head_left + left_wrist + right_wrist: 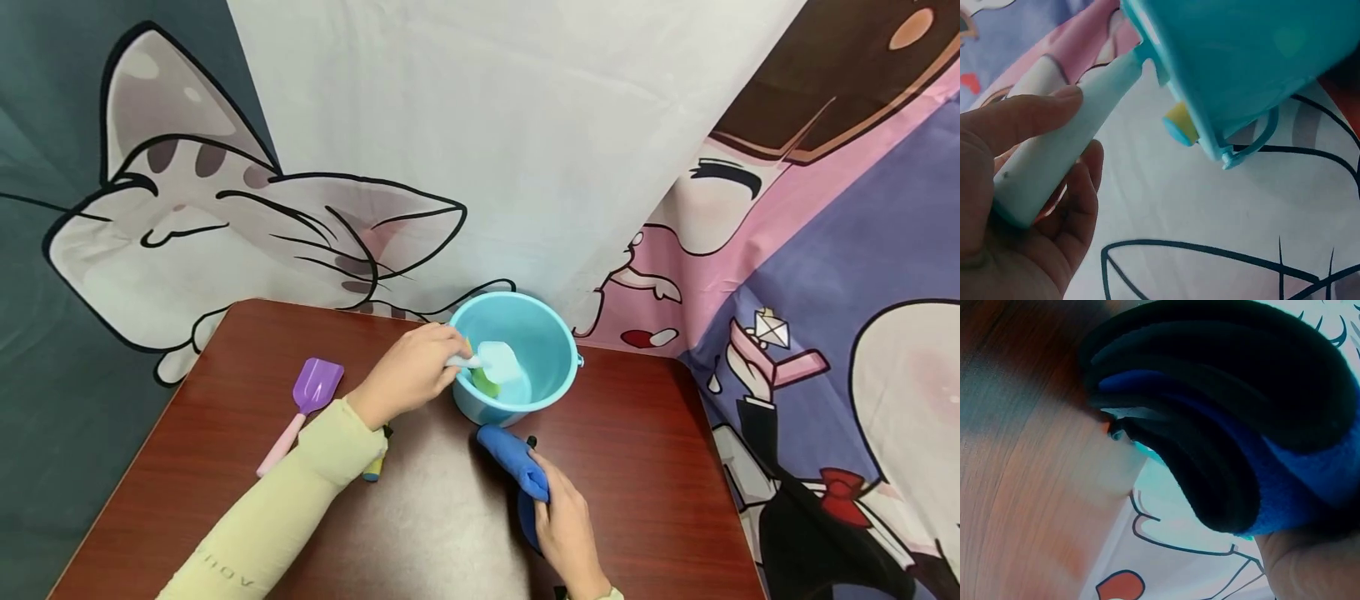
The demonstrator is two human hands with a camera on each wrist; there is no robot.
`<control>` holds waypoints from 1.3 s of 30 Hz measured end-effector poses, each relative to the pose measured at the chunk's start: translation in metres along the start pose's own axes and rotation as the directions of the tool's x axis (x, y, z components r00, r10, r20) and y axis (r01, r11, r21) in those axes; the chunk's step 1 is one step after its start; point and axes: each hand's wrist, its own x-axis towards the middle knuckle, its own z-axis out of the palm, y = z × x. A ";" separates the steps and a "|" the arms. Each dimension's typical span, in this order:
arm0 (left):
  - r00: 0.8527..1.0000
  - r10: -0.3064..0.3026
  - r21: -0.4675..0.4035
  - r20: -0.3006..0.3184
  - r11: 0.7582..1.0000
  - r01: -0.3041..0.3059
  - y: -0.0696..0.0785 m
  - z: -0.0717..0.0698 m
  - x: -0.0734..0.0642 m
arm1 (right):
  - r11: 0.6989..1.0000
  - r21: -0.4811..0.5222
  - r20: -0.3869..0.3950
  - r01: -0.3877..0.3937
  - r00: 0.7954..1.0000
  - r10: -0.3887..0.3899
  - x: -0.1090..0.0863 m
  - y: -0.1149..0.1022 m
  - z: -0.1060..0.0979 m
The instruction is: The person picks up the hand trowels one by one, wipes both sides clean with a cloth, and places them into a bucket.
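- A glossy reddish-brown wooden table [637,500] stands before a cartoon-printed cloth backdrop [510,125].
- The left hand [416,367] grips the handle of a pale-blue plastic shovel [498,361], its blade inside a round turquoise plastic bucket [553,350].
- The right hand [566,517] grips a blue fabric item with black edging [517,462], on the bucket's near side.
- A purple-bladed plastic shovel with pink handle [317,385] lies at the left.

The head view is evenly bright; pale glare spreads over the glossy reddish-brown wooden table [427,533]; soft shadow lies beside the folded blue fabric piece [510,458]. Both wrist views are dimmer, softer, cool-tinted; in the right one the piece's black edging [1222,494] loses detail.
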 end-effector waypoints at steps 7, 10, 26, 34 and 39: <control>0.996 0.042 0.179 0.082 0.982 -0.056 0.005 0.018 0.020 | 1.000 -0.002 0.011 0.005 1.000 -0.005 0.000 0.001 0.001; 0.993 0.051 0.231 0.103 0.970 -0.074 0.004 0.026 0.025 | 1.000 0.001 0.016 0.000 1.000 0.000 -0.001 0.000 0.001; 0.977 -0.064 0.222 0.203 0.975 0.017 -0.003 0.049 0.033 | 1.000 -0.002 0.022 -0.007 1.000 0.007 -0.001 -0.002 0.001; 0.977 -0.097 0.231 0.187 0.971 0.052 -0.004 0.054 0.033 | 0.999 0.008 0.036 -0.044 0.998 0.044 0.000 -0.002 0.001; 0.985 -0.109 0.169 0.134 0.982 0.086 -0.003 0.049 0.025 | 0.997 0.023 0.046 -0.070 0.997 0.068 -0.001 -0.001 -0.001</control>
